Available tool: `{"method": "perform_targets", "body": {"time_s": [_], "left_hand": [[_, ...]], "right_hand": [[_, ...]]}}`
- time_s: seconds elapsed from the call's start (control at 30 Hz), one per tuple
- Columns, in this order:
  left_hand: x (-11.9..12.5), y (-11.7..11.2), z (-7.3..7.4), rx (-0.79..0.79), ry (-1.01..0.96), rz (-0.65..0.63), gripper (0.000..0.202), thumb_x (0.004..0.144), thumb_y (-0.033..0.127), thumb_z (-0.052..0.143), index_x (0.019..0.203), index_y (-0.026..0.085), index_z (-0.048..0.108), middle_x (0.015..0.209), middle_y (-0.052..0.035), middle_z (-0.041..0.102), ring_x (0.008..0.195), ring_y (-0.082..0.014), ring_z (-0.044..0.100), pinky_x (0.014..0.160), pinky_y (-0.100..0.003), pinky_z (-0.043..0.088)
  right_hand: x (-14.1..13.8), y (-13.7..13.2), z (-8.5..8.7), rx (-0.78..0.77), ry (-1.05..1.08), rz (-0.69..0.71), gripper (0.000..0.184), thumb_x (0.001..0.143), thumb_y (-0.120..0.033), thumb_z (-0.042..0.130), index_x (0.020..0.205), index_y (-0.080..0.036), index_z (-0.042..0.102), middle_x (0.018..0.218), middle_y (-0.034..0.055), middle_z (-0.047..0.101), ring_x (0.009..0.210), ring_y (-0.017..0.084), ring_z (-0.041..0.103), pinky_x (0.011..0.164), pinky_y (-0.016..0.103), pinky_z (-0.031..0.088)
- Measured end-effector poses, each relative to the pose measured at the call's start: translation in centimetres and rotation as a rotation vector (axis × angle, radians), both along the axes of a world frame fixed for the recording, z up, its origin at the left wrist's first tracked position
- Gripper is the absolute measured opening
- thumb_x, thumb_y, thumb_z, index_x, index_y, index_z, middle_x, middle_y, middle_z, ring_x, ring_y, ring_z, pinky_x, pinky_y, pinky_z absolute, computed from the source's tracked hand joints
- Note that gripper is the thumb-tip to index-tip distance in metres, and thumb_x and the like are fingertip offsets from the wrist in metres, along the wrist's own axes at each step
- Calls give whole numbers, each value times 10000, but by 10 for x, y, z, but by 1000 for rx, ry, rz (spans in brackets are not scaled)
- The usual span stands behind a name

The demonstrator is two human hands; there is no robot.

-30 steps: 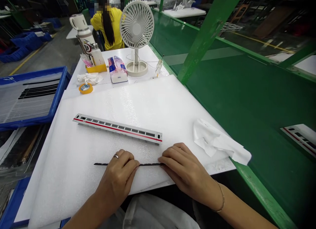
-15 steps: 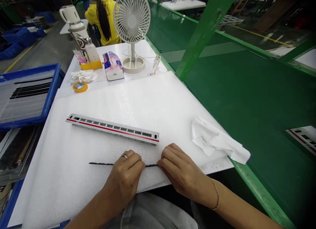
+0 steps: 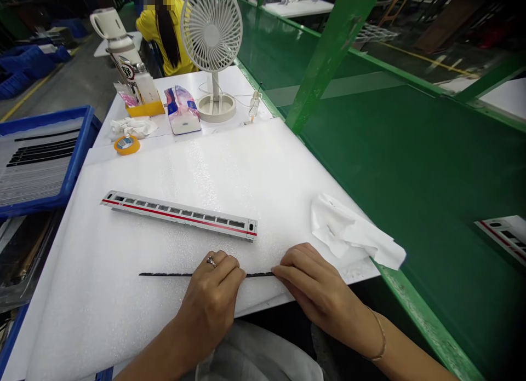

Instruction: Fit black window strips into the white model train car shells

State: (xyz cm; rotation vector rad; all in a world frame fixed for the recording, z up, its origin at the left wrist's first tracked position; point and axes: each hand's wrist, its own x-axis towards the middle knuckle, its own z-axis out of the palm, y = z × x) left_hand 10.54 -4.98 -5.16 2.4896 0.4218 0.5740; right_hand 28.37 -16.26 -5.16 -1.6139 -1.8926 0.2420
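Note:
A thin black strip (image 3: 166, 274) runs level across the white foam sheet near the table's front edge. My left hand (image 3: 216, 288), with a ring on one finger, is closed around the strip right of its middle. The fingers of my right hand (image 3: 314, 285) pinch the strip's right end, so a short stretch of it shows between the two hands. Beyond my hands lies a white model train car side (image 3: 181, 214) with a red stripe and a row of windows, slanting down to the right, touched by neither hand.
A crumpled white cloth (image 3: 349, 227) lies at the right edge. Farther back are orange tape (image 3: 127, 145), a tissue pack (image 3: 183, 113) and a fan (image 3: 213, 36). A blue tray (image 3: 78, 167) holds black strips at left. A green conveyor (image 3: 411, 162) runs along the right.
My right hand has shifted right along the strip, so more of it shows between my hands. The view has moved slightly, sliding the scene left.

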Motion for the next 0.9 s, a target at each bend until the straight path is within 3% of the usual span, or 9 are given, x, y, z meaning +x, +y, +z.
{"method": "perform_targets", "body": {"time_s": [0.17,0.37,0.57,0.77,0.9], "left_hand": [[0,0,4,4,58,18,254,834,-14,388,860,161,570,741,-42,526,712,-178,463,636,-347,418],[0,-1,2,18,38,3,252,828,-24,384,828,164,551,728,-37,525,700,-176,466,647,-351,421],[-2,-3,-4,68,19,-18,254,813,-43,369,822,154,529,735,-48,515,713,-183,463,639,-350,428],[-2,-1,-1,48,17,-31,248,825,-46,383,836,152,531,733,-46,520,719,-178,459,634,-338,425],[-1,-2,0,61,2,-26,237,824,-45,393,837,143,536,730,-49,522,717,-176,460,631,-339,423]], "right_hand": [[2,2,-1,34,-69,15,192,881,-69,384,829,-147,553,681,30,451,629,159,398,594,317,357],[13,-6,3,-46,2,6,168,887,-121,459,1016,-166,557,849,67,543,766,170,487,685,326,409],[12,-7,0,-6,-54,18,160,875,-60,410,894,-132,552,762,67,498,692,168,427,629,327,395],[23,-13,4,-54,16,12,209,875,-94,480,1067,-150,542,910,89,537,819,181,481,706,334,428],[23,-15,2,-48,14,14,138,881,-87,455,928,-158,564,822,65,541,766,172,484,682,330,408]]}}
